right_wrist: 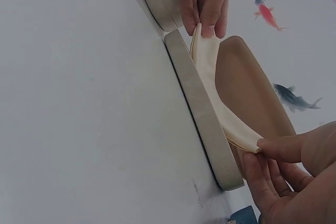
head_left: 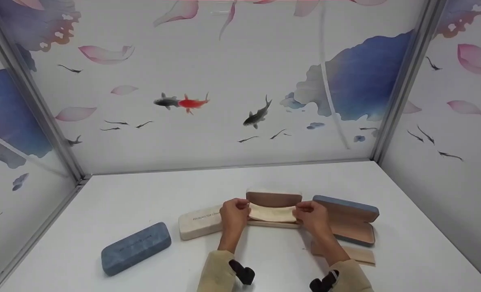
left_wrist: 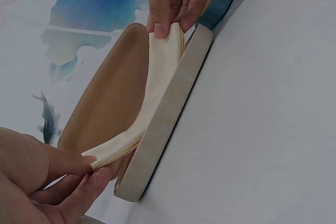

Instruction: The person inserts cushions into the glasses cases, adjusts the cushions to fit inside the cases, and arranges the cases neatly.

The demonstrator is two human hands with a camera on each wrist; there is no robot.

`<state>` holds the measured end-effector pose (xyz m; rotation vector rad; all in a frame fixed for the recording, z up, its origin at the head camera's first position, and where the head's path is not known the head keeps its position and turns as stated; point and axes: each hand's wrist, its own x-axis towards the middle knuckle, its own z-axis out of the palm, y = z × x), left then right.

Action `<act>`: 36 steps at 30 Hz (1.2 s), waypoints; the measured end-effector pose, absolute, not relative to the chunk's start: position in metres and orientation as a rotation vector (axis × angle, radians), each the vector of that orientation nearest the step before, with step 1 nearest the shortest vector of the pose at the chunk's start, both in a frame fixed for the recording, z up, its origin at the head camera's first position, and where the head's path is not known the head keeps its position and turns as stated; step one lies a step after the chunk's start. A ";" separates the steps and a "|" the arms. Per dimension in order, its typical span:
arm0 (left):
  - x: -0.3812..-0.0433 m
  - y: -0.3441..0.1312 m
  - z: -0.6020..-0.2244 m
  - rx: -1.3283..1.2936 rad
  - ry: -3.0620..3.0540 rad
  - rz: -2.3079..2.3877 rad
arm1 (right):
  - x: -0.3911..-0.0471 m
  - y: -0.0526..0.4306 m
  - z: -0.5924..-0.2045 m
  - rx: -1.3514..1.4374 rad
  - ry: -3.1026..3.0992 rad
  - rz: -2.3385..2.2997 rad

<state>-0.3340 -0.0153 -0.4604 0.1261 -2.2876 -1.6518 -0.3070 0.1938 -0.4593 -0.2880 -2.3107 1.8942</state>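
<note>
Fingers of the left hand (head_left: pixel 235 213) and right hand (head_left: pixel 314 215) pinch opposite short ends of a folded cream cloth (head_left: pixel 272 213), thumbs on the upper face.

Surroundings, by size. Back panel (head_left: pixel 224 65): white, printed with fish and petals. Desk (head_left: pixel 260 263): white, carries all the cases.

Containers. Open blue case (head_left: pixel 352 234): right of the right hand, lid raised at the far side, tan lining showing, length slanting nearer the person toward its right end. Open beige case (head_left: pixel 275 224): between the hands, lid standing at the far side, mouth toward the person; the cream cloth hangs in its mouth. Closed blue case (head_left: pixel 136 248): far left, right end angled away from the person. Closed beige case (head_left: pixel 200 223): just left of the open beige one, lettering on top, right end partly behind the left hand.

Smaller items. Tan folded piece (head_left: pixel 362 256): flat, near side of the open blue case, partly behind the right forearm.

Cream cloth: long axis left to right, parallel to the open beige case's length. Ends raised at the fingers; middle sags between them, behind the front wall. Layered edges visible in both wrist views. Contact with the case floor: cannot tell.
</note>
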 end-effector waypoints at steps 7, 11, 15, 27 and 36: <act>-0.336 -0.014 -0.466 0.108 -2.301 -1.500 | -0.309 0.190 -0.460 -0.307 -2.347 1.821; -0.336 -0.013 -0.469 0.081 -2.287 -1.462 | -0.310 0.189 -0.462 -0.308 -2.353 1.807; -0.337 -0.013 -0.470 0.069 -2.282 -1.446 | -0.310 0.189 -0.463 -0.307 -2.357 1.791; -0.331 -0.012 -0.464 -0.002 -2.329 -1.352 | -0.304 0.191 -0.450 -0.277 -2.386 1.839; -0.324 -0.009 -0.449 0.053 -2.367 -1.363 | -0.301 0.197 -0.434 -0.298 -2.539 1.768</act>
